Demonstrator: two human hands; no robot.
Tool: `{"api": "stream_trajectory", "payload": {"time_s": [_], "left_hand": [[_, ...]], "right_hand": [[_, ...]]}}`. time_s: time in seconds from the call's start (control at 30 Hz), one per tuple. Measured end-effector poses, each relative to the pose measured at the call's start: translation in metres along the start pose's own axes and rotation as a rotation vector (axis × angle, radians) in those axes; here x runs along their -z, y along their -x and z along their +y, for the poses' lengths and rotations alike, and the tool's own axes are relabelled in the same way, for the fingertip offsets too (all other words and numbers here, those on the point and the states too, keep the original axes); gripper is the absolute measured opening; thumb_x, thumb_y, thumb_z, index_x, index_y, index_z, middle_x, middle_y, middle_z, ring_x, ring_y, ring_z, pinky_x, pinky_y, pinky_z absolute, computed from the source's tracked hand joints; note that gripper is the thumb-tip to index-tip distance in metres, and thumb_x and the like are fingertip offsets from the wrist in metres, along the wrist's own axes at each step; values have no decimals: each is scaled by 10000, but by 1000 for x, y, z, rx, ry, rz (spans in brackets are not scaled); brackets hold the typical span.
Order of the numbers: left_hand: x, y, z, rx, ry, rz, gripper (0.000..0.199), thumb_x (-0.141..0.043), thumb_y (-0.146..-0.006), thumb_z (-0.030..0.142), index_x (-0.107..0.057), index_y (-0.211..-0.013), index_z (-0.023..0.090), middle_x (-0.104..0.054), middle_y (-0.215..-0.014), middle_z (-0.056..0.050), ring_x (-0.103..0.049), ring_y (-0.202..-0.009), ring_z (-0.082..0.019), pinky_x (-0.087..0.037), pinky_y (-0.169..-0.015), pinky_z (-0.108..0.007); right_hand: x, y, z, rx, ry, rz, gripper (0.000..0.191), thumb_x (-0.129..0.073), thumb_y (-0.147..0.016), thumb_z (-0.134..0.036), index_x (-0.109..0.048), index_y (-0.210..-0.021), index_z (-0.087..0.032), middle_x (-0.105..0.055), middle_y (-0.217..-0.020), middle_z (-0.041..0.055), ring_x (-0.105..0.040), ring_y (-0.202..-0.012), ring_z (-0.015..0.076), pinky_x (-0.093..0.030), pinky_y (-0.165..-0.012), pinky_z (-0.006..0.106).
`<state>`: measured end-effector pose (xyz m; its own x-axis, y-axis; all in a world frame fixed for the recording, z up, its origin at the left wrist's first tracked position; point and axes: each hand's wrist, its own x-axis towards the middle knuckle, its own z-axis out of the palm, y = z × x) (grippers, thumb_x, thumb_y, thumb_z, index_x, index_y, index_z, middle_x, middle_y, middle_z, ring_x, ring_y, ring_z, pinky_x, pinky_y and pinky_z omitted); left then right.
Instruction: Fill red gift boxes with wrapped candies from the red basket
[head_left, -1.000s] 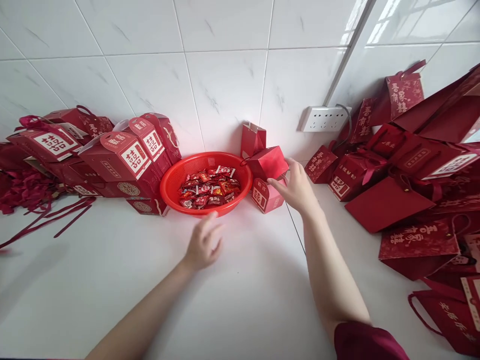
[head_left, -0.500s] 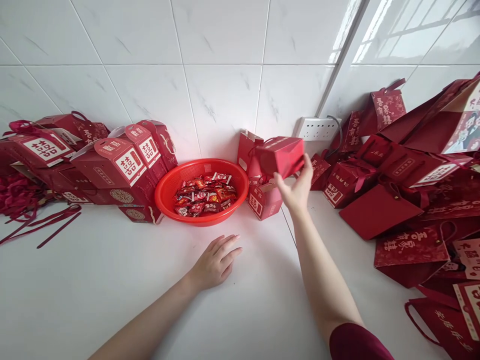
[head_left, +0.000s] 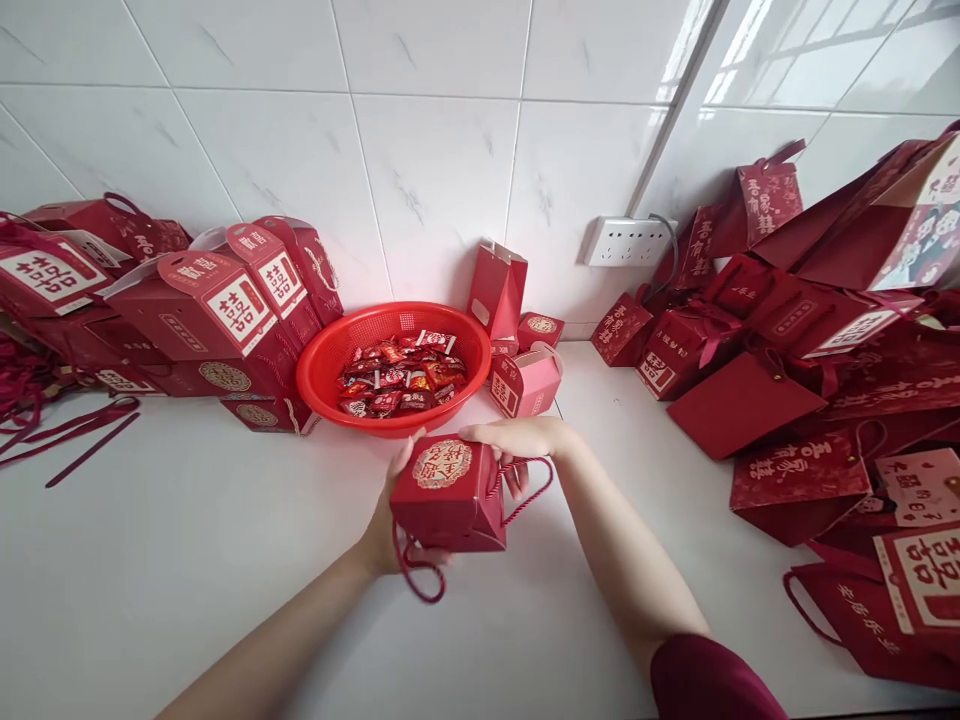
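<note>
Between my two hands is a red gift box [head_left: 450, 500] with a round gold pattern on one face and twisted dark-red cord handles hanging at both sides. My left hand [head_left: 384, 515] grips its left side, the thumb at the upper corner and fingertips showing under the lower edge. On the far right side, my right hand [head_left: 517, 442] is closed on the box, with some fingers partly hidden behind the cord. Just beyond the box stands a red plastic basket [head_left: 315, 395] holding many wrapped candies [head_left: 401, 378].
Stacked red boxes [head_left: 225, 310] and loose ribbons [head_left: 90, 440] lie at left. Behind the hands, by the basket, stand a pink-red box [head_left: 529, 382] and a tall red box [head_left: 496, 290]. A pile of red boxes [head_left: 799, 480] fills the right; a power strip [head_left: 630, 242] is on the wall.
My right hand has brought the box from beside the basket toward me and down, turning it. My left hand, earlier resting on the table, now holds it too. The view has shifted slightly.
</note>
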<state>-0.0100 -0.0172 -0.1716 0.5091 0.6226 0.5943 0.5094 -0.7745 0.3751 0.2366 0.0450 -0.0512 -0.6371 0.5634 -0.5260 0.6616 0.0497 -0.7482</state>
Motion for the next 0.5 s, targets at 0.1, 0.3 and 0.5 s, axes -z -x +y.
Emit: {"api": "stream_trajectory", "payload": {"time_s": [0.1,0.3,0.5], "left_hand": [[7,-1,4,-4,73,76,1120,-670,-704,710,-95,-1571,297,-251,-1586,-168,-266,-1466,-410,-371,-1116,-648],[16,-6,14,202,212,55,395,-435,-971,315,-485,-1359,260,-574,-1347,-104,-543,-1271,-262,-469,-1063,-470],[14,-13,25,583,440,91,263,-557,-928,400,-578,-1155,270,-655,-1161,-62,-665,-1042,-234,-569,-845,-372]], "right_hand": [[-3,-17,3,26,241,96,485,-411,-948,-544,-699,-810,-179,-724,-777,60,-716,-747,230,-552,-678,316],[-11,1,0,-11,402,435,382,-455,-959,-432,-655,-1081,-130,-683,-1127,210,-649,-1067,354,-497,-841,445],[-29,30,-20,341,441,271,506,-712,-788,-342,-571,-1262,-235,-677,-1173,57,-643,-968,218,-480,-758,284]]}}
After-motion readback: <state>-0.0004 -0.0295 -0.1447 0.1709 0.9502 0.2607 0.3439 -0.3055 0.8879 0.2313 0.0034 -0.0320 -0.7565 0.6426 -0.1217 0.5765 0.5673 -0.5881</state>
